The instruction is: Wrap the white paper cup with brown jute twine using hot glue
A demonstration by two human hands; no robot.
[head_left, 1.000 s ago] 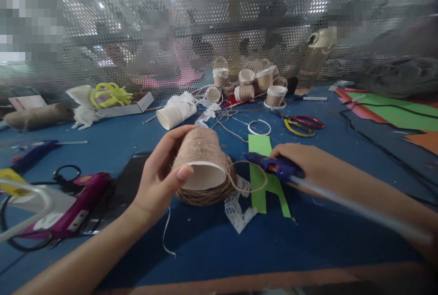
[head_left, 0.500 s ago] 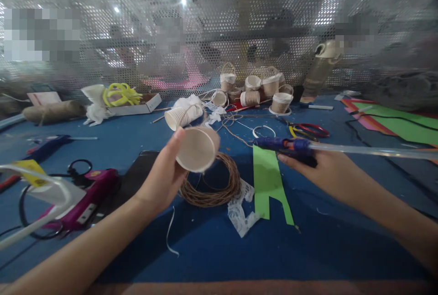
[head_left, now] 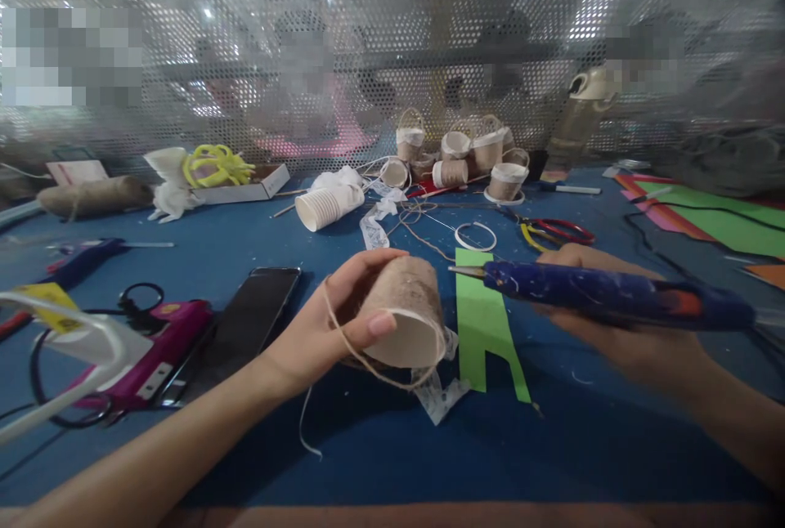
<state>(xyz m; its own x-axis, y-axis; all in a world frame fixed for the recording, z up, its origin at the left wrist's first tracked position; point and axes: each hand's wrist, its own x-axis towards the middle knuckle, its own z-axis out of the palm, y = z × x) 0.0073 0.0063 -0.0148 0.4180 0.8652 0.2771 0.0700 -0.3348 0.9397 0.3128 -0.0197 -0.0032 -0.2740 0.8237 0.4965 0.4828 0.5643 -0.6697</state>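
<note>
My left hand [head_left: 331,324] is closed around a paper cup [head_left: 408,291] wrapped in brown twine. The cup lies tilted with its white mouth towards me, and a loop of twine hangs from its rim over my thumb. In my right hand [head_left: 589,324] is a blue hot glue gun [head_left: 589,291], held sideways with its metal nozzle pointing left, a little apart from the cup. A green paper strip [head_left: 472,324] lies on the table below the nozzle. White lace [head_left: 438,397] shows beneath the cup, which hides most of the twine coil.
Several twine-covered cups [head_left: 450,175] stand along the back, near stacked paper cups [head_left: 322,208]. Red and yellow scissors [head_left: 561,232] lie at right. A black phone [head_left: 257,307], a magenta power strip [head_left: 163,348] and another glue gun [head_left: 82,258] are at left. A bottle [head_left: 576,119] stands back right.
My left hand has turned the cup and brought it lower and right, baring its twine side and loop. The glue gun has swung round to show its side, its nozzle now near the cup.
</note>
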